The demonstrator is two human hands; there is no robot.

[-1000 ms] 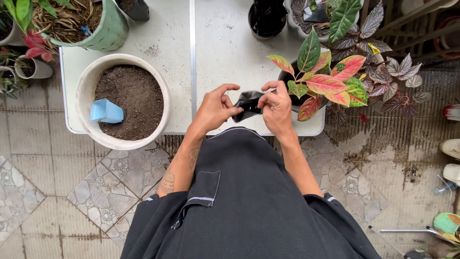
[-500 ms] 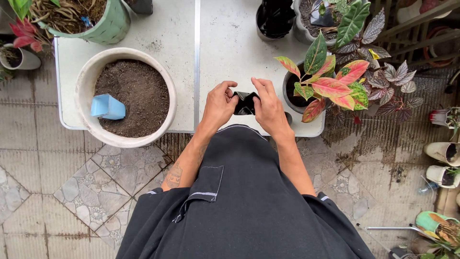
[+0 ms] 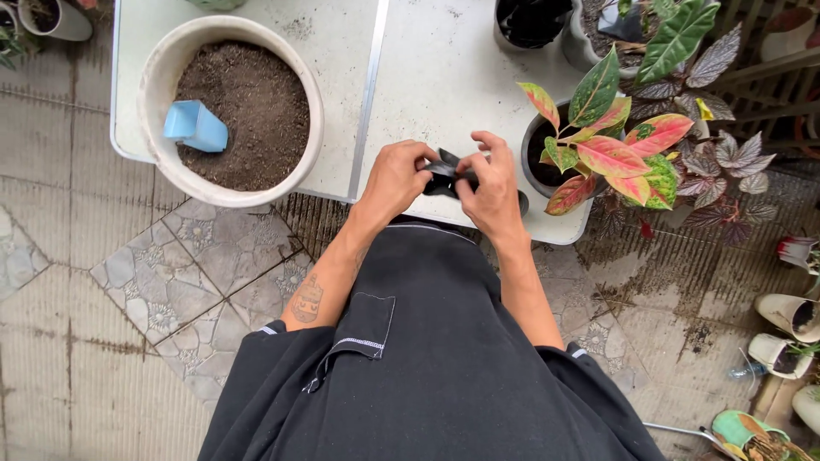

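Black, crumpled plastic bag is being pinched between both hands over the white desk.
Left hand and right hand are both gripping it, fingers clenched on its glossy folds. Beside them, a round cream pot is holding dark crumbly soil and a blue scoop; a dark pot is carrying a red-green leafy plant.

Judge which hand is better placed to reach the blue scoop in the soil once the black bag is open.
Left, probably. The left hand pinches the black bag on the side toward the white soil pot holding the blue scoop; the right hand sits by the red-leaved plant.
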